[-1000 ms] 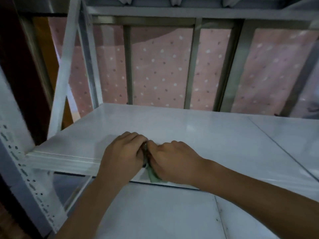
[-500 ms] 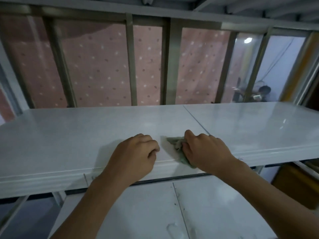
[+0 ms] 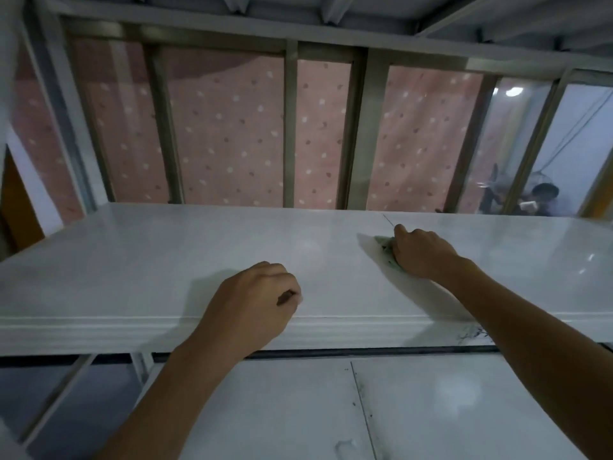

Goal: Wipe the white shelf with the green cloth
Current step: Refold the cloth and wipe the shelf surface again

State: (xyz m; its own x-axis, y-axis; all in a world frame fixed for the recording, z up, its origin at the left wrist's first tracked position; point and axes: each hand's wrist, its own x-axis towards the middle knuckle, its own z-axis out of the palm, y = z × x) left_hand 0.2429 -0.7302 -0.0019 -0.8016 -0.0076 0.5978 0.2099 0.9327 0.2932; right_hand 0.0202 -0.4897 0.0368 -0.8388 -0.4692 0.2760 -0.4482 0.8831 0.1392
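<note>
The white shelf (image 3: 166,254) spans the view, its moulded front edge running left to right. My right hand (image 3: 423,254) lies palm down on the green cloth (image 3: 386,252), pressing it flat on the shelf near the panel seam at the back right. Only the cloth's left edge shows beside my fingers. My left hand (image 3: 255,303) rests on the shelf near its front edge, fingers curled closed with nothing in them.
A lower white shelf (image 3: 464,410) shows beneath the front edge. Behind the shelf stand grey metal window bars (image 3: 290,127) with a pink dotted curtain (image 3: 225,134). An upper shelf frame (image 3: 298,14) hangs overhead. A person (image 3: 544,200) appears in the glass at far right.
My right hand has slid the green cloth away from the front edge toward the back right of the shelf. My left hand has stayed near the front edge, apart from the cloth.
</note>
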